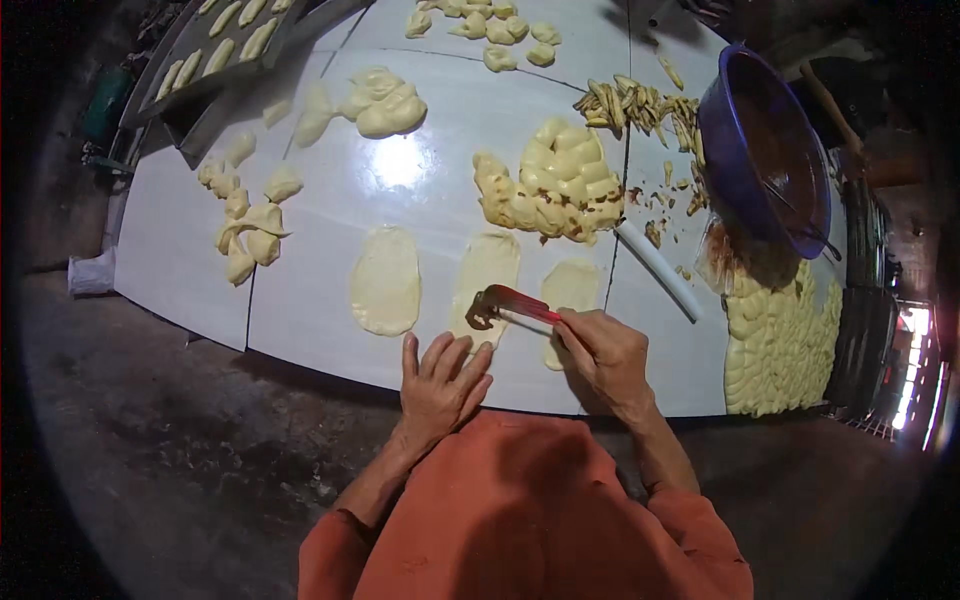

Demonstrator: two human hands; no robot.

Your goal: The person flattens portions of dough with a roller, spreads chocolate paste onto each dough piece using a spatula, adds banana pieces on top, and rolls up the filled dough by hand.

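Observation:
Three flattened ovals of pale dough lie in a row near the table's front edge. My right hand grips a red spatula from the right, its tip over the middle dough oval. Brown paste sits under the spatula's tip on that oval. My left hand rests with fingers spread at the oval's near edge, holding nothing. To its left lies a bare dough oval; the right-hand dough oval is partly covered by my right hand and the spatula.
A white rolling pin lies right of a heap of shaped dough. Beyond stand a purple basin and yellow-brown strips. Packed dough pieces cover the right end. Dough lumps and a loaded tray are left.

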